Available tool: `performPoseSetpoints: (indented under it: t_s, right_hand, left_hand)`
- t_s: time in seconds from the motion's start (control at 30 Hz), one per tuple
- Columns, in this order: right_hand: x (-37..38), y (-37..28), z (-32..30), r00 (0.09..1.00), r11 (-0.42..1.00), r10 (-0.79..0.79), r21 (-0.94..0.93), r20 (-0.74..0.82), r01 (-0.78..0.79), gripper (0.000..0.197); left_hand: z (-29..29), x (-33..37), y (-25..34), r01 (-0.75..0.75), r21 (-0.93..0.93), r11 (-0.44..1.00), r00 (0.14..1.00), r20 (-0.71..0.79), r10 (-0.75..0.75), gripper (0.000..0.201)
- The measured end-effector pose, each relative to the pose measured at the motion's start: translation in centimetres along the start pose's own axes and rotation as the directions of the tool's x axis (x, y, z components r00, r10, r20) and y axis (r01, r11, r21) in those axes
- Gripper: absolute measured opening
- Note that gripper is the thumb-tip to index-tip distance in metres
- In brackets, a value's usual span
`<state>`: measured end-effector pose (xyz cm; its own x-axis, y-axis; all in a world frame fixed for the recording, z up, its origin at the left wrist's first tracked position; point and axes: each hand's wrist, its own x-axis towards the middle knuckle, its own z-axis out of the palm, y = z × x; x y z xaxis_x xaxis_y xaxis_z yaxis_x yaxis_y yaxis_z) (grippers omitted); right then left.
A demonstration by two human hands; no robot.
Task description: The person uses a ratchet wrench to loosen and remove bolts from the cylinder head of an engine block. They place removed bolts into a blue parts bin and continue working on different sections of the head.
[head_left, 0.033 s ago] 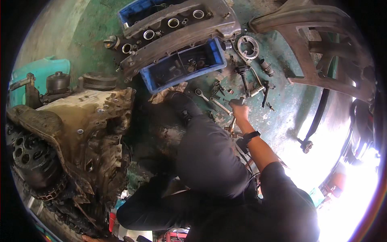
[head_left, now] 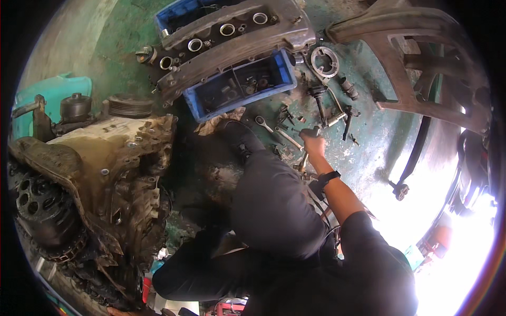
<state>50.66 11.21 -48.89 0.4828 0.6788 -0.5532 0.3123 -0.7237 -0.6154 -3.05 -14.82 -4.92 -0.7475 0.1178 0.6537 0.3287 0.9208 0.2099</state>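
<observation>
My right hand point(head_left: 313, 145) is low over the floor right of my knee, its fingers wrapped round a dark grey tool point(head_left: 310, 131) whose kind I cannot make out. Close to that hand lie a silver wrench point(head_left: 262, 122) with a round head, a long metal bar point(head_left: 290, 139) and several small dark bolts point(head_left: 285, 114). Of my left hand point(head_left: 120, 312) only a little shows at the bottom edge, by the lower end of the large engine block point(head_left: 134, 158); its fingers are mostly hidden.
Ahead, a grimy valve cover point(head_left: 237, 47) rests across a blue crate point(head_left: 196, 108) holding small parts. Right of it lie a metal ring point(head_left: 324, 62), an ignition coil point(head_left: 318, 95) and a dark cylindrical part point(head_left: 348, 88). A brown chair-like frame point(head_left: 390, 63) stands far right.
</observation>
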Motion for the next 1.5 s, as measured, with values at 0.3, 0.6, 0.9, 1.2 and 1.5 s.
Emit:
performPoseSetpoints:
  t_s: [0.3,0.6,0.9,1.2,1.5]
  right_hand:
    - [4.3,7.4,1.9,0.935,0.940,-0.327,-0.051,0.135,0.337,0.018]
    - [0.3,3.9,0.8,0.992,0.990,0.092,0.100,0.084,-0.100,0.015]
    - [0.2,3.3,0.8,0.982,0.970,0.174,0.157,0.077,-0.184,0.017]
    - [0.6,3.8,0.9,0.984,0.984,0.162,0.067,0.077,-0.167,0.022]
    - [-1.0,-0.7,1.0,0.985,0.950,-0.146,-0.265,0.092,0.166,0.041]
  left_hand:
    - [-0.7,0.3,-0.4,0.002,0.002,1.000,1.000,-0.018,-0.002,0.043]
    - [0.3,0.1,0.2,-0.016,-0.015,1.000,1.000,-0.004,0.016,0.043]
    - [0.7,0.1,0.4,-0.021,-0.037,0.999,1.000,-0.015,0.020,0.043]
    - [0.8,-0.3,0.6,-0.023,-0.059,0.998,0.999,-0.038,0.020,0.043]
    - [0.7,-0.3,0.7,-0.024,-0.076,0.997,0.998,-0.063,0.020,0.043]
